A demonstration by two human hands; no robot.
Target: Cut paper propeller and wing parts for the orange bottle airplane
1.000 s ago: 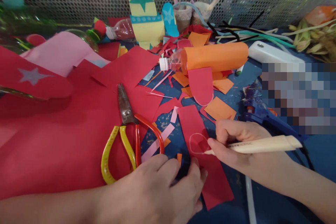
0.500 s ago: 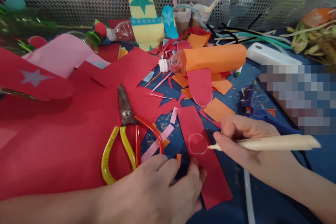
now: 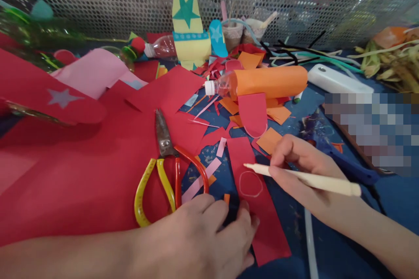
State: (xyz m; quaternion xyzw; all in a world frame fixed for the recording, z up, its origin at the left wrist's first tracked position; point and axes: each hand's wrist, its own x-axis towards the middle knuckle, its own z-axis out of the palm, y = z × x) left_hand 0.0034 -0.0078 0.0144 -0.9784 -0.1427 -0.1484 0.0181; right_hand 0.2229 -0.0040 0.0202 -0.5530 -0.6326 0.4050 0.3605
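A red paper strip (image 3: pixel 273 231) lies in front of me with a pale hand-drawn circle on it. My right hand (image 3: pixel 304 168) grips a cream-coloured marker (image 3: pixel 327 181), its tip over the strip just beyond the circle. Whether the tip touches the paper I cannot tell. My left hand (image 3: pixel 209 235) rests palm down, its slightly bent, parted fingers pressing on the strip's left edge below the circle. Just beyond that hand lie scissors (image 3: pixel 165 146) with yellow and red handles, partly hidden by it.
Large red paper sheets (image 3: pixel 81 174) spread across the left. An orange-wrapped plastic bottle (image 3: pixel 271 82) with a red tab lies behind the strip among paper scraps. A blue glue gun (image 3: pixel 347 161) is at the right. A yellow paper rocket (image 3: pixel 191 48) stands near the perforated metal screen (image 3: pixel 131 0).
The marker has moved from the circle's right edge to beyond its far side, and its back end has swung toward me. The left hand still rests on the strip. The view has shifted slightly.
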